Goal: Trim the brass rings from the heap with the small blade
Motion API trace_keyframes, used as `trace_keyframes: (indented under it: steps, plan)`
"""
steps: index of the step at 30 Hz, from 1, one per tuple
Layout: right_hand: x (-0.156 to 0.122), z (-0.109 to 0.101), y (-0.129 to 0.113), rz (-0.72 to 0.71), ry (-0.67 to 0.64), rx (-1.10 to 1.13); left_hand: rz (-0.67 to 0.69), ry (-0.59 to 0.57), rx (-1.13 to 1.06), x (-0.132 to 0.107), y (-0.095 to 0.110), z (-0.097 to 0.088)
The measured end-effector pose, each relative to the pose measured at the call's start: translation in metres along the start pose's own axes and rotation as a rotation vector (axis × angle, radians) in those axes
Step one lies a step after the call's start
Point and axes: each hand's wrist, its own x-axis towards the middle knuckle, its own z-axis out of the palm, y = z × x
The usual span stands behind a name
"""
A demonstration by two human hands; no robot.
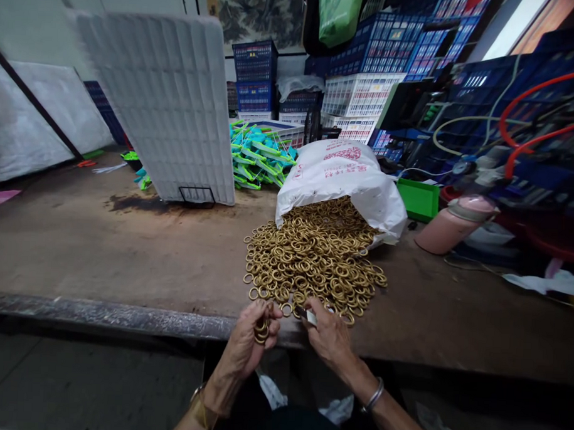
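My left hand (253, 339) is closed around several brass-coloured rings (261, 331) at the table's front edge. To its right, my right hand (330, 334) grips a small dark and pale tool (307, 315), its exact kind too small to make out. Just beyond both hands lies a heap of loose brass-coloured rings (309, 256). The heap spills out of the open mouth of a white sack (338, 170) with red print, which lies on its side. A few single rings lie around the near edge of the heap.
A white ribbed panel (163, 104) stands upright on the brown table (102, 252). Behind it are bright green and blue parts (261, 154). On the right are a green tray (418, 199), a pink bottle (456, 224) and red hoses (521, 110). Stacked crates (352, 95) fill the back.
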Motion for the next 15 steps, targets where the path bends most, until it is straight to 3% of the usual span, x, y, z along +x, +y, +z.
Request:
trace_keyframes:
  steps: [8,15]
  plan:
    - [0.002,0.008,-0.012,-0.094,-0.052,-0.021,-0.012,-0.025,-0.124,0.002,0.004,-0.016]
    - [0.005,0.006,-0.033,-0.047,-0.136,-0.185,-0.062,-0.004,-0.277,0.007,0.005,-0.033]
